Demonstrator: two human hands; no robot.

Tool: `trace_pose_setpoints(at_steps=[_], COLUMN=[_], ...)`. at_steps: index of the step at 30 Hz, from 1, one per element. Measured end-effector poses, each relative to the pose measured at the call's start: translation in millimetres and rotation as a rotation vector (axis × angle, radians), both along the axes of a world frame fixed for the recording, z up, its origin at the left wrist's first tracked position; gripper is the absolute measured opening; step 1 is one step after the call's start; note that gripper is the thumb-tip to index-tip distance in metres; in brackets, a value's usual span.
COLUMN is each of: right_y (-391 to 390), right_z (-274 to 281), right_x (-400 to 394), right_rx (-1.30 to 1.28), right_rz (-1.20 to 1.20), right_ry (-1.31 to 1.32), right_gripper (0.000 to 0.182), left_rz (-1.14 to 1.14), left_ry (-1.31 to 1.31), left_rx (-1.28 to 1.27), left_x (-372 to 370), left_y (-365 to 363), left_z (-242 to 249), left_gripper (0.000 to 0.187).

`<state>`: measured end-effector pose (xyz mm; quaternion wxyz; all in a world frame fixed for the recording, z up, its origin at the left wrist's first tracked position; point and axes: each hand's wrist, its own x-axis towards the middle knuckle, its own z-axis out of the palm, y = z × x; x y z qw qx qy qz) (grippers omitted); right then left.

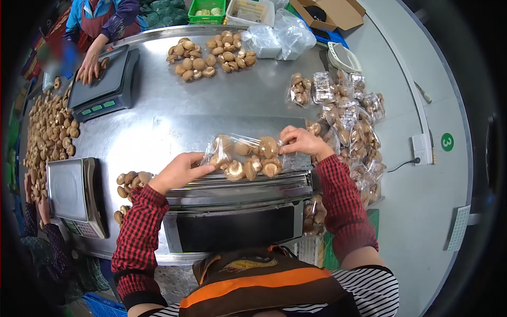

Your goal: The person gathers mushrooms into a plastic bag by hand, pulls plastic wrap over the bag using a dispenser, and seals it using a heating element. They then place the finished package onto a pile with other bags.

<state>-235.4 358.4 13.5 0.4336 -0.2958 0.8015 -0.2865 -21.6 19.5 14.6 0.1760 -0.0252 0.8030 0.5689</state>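
Note:
Brown mushrooms lie bunched under shiny clear plastic film, held out in front of me over a metal wrapping machine. My left hand grips the left end of this pack, thumb pointing inward along it. At the opposite end, my right hand has its fingers closed on the film beside a mushroom. Whether the film is sealed underneath cannot be seen. Left of the machine, a loose group of mushrooms sits near my left forearm.
Wrapped mushroom packs pile up on the right. Loose mushroom groups and plastic bags lie at the back. Digital scales and a mushroom heap stand left, where a co-worker's hand rests over the far scale.

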Motion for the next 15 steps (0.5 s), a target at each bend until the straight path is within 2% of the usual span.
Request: trace_pose_setpoints(at_steps=[2,3,4,6,7,9,10,12,14,15], right_y=[7,7,6,4,-9,-6,-4,15,34,41], right_z=[-4,-5,-10,-26,-9,15,25,46,62,63], right_x=[19,30,43,69,88,112,124,158,198,216], right_rx=[-0.273,-0.304,-0.302,-0.404,-0.449,-0.423,-0.393,-0.422,-0.308,-0.321], right_rz=[-0.159,-0.275,-0.275,-0.768,-0.765,-0.852,-0.918,-0.971,-0.949,-0.971], right_ry=[0.265,0.172,0.17,-0.399,-0.408,-0.317,-0.222,-0.206,-0.399,-0.465], right_gripper=[0.032,0.031,0.031,0.031,0.029,0.029,0.028,0.027,0.027,0.025], left_rz=[0.022,0.006,0.006,0.189,0.175,0.447,0.419,0.47,0.484,0.467], left_ry=[-0.044,-0.02,-0.023,0.012,0.001,0.098,0.093,0.181,0.078,0.13], left_rx=[0.104,0.111,0.113,0.175,0.176,-0.029,-0.036,-0.173,-0.154,-0.196], left_x=[-2,-2,-2,-1,1,8,17,49,87,101], left_y=[-4,-7,-5,5,15,36,42,57,70,78], left_z=[-8,-23,-26,-28,-22,2,10,22,32,41], left_gripper=[0.034,0.033,0.033,0.031,0.031,0.029,0.029,0.027,0.025,0.026])
